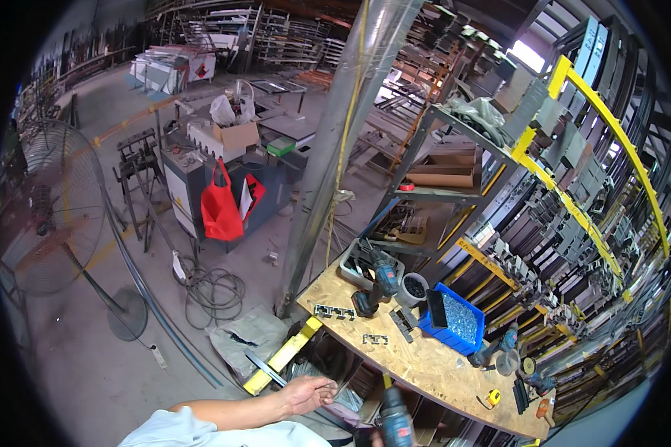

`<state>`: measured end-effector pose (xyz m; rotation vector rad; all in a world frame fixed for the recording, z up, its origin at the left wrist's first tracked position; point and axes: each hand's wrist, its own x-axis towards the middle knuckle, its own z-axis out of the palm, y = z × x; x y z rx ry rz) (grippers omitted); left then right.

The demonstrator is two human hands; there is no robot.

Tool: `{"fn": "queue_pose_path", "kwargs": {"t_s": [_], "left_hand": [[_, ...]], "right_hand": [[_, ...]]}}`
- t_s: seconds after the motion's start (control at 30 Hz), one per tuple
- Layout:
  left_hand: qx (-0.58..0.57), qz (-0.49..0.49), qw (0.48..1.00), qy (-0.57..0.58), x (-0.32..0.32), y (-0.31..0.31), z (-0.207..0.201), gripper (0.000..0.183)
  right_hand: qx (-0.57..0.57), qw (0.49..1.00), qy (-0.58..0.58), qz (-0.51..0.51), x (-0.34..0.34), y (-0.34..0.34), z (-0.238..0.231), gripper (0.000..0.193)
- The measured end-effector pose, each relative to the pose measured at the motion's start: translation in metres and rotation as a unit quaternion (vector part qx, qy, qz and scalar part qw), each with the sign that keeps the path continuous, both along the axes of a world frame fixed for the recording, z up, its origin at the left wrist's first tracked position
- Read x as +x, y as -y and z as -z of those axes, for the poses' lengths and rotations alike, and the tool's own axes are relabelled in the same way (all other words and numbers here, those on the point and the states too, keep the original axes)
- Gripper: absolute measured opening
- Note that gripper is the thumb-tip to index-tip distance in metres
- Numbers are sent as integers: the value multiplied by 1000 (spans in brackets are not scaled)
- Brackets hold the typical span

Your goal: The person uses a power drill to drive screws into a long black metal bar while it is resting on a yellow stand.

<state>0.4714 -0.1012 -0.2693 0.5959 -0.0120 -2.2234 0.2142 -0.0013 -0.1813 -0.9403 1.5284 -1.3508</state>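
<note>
My left hand [309,395] reaches in from the lower edge, in front of the workbench, with its fingers curled in. Whatever they may hold is too small to make out. At the bottom, a blue and black cordless drill [397,423] points away toward the bench. My right hand [378,439] grips it and is mostly hidden by the drill and the picture's edge. On the wooden bench top [432,376] lie small black brackets in a row [335,312] and another small group [376,340]. A second cordless drill [384,272] stands behind them.
A blue bin of small screws [462,320], a grey tub [412,289] and a yellow tape measure [492,398] are on the bench. A metal post [335,149] rises beside its left end. A floor fan [52,208] and cable coil [215,298] stand left.
</note>
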Motion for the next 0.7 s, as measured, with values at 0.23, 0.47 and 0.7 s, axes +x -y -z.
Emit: {"fn": "queue_pose_path", "kwargs": {"t_s": [0.23,0.47,0.7], "left_hand": [[114,40,992,-44,23,4,21,17],[97,111,989,-24,30,6,-7,16],[41,144,988,-29,38,-1,-4,19]], "right_hand": [[91,991,-79,-58,120,-46,-6,45],[103,989,-98,-28,153,-66,-15,49],[100,988,-113,-22,160,-87,-19,52]]}}
